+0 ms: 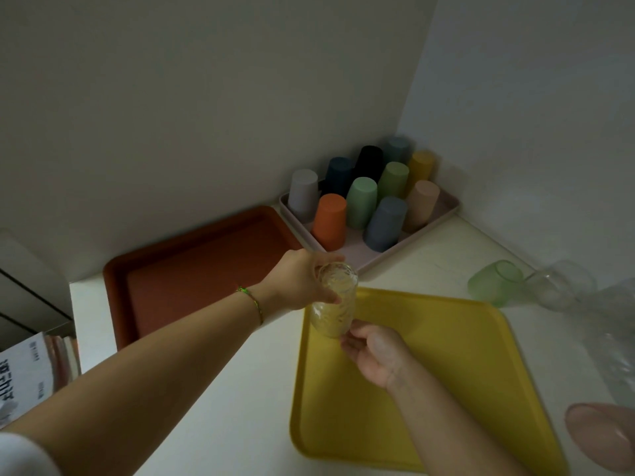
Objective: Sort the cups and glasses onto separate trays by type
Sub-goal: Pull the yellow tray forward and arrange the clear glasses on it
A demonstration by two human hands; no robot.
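My left hand [302, 280] grips the upper end of a clear textured glass [335, 300] held in the air over the far left corner of the yellow tray [446, 355]. My right hand [374, 355] touches the glass's lower end with its fingertips. A brown tray [192, 269] lies bare to the left. At the back, a pale pink tray [429, 228] holds several upturned coloured cups [360, 201]. A green glass [494, 281] and a clear glass [560, 285] lie on the counter to the right. A pink glass [601, 438] shows at the lower right edge.
White walls meet in a corner behind the pink tray. Clear plastic wrapping [618, 338] lies at the right edge. Books [34, 369] are stacked below the counter's left edge.
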